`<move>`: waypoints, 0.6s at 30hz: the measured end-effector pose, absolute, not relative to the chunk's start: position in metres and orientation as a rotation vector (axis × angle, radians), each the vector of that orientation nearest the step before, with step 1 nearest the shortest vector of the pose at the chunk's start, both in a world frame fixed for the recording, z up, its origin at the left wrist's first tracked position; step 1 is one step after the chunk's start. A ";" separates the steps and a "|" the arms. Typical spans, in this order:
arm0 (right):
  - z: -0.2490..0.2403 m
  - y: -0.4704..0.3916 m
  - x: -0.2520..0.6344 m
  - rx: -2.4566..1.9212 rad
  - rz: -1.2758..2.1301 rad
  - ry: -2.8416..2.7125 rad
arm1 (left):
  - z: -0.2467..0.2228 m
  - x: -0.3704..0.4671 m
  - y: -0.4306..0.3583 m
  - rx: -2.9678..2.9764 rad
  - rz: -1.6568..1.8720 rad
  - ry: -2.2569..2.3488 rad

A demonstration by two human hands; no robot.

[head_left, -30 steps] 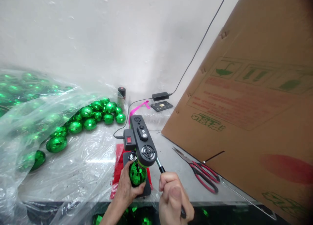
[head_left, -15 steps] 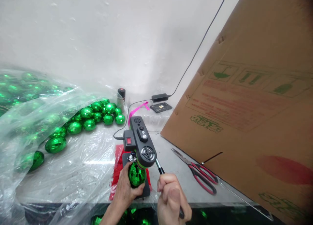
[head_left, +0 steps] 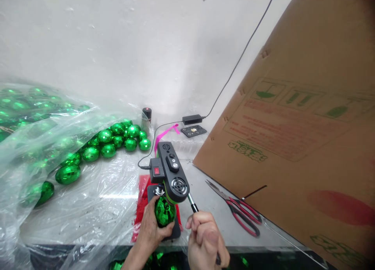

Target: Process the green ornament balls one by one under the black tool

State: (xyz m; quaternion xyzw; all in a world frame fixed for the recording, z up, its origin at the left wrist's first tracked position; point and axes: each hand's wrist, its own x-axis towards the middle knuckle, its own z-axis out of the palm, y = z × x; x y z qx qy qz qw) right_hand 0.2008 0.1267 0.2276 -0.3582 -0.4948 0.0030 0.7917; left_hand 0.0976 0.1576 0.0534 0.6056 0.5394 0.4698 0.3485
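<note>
Little had shifted since earlier: left hand [head_left: 150, 231] gripped the green ball [head_left: 164, 212] under the press [head_left: 171, 174]; right hand [head_left: 205, 242], at 3 o'clock, apparently clenched the lever [head_left: 192, 204].

Only two bare hands and a little forearm show, at the bottom edge of the head view. The left hand [head_left: 152, 233] has no glove, ring or watch; its forearm runs down out of the picture without any sleeve in sight. The right hand [head_left: 206, 242] is likewise uncovered, with no ring or band on the fingers [head_left: 197, 223] that show. Its wrist is cut off by the lower edge, so whether a sleeve is worn there cannot be told. Knuckles and short nails are visible; no markings show.
</note>
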 end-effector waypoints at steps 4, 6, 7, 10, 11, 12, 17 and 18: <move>0.230 0.126 0.200 -0.782 0.014 -1.056 | 0.053 0.097 0.158 1.581 1.213 1.400; 0.230 0.126 0.199 -0.785 0.014 -1.048 | 0.052 0.097 0.158 1.589 1.205 1.396; 0.229 0.126 0.199 -0.784 0.013 -1.045 | 0.052 0.097 0.158 1.591 1.206 1.394; 0.228 0.126 0.200 -0.778 0.007 -1.042 | 0.050 0.097 0.158 1.591 1.226 1.397; 0.227 0.127 0.200 -0.775 0.005 -1.042 | 0.049 0.097 0.158 1.591 1.226 1.396; 0.227 0.127 0.200 -0.772 0.004 -1.042 | 0.049 0.098 0.159 1.591 1.222 1.395; 0.225 0.128 0.200 -0.780 0.000 -1.042 | 0.042 0.099 0.161 1.609 1.245 1.393; 0.224 0.128 0.200 -0.783 -0.002 -1.043 | 0.040 0.100 0.161 1.615 1.256 1.395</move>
